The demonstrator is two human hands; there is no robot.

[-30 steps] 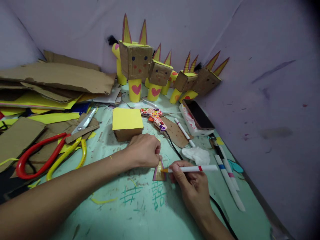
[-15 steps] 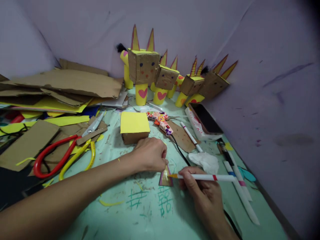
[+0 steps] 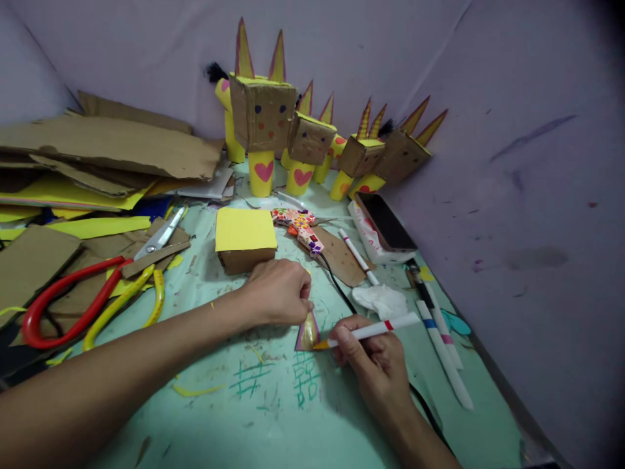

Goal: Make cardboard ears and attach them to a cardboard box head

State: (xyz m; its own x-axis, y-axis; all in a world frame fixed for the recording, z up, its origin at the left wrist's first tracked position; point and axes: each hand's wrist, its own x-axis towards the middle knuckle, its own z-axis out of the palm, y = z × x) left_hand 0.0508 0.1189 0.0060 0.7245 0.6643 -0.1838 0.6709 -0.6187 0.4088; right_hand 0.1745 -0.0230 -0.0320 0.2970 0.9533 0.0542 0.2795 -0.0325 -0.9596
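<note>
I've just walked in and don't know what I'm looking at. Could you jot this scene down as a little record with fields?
Left hand: holding the upper end of a purple-edged triangular piece
Right hand: gripping a white marker, its orange tip at the piece's lower right corner
Surface: pale green tabletop with green doodles
Beyond left hand: yellow-topped box
Right of box: flower-patterned gun-shaped tool
Back row: four box-headed figures with pointed ears or horns
Far left: stacked cardboard
</note>
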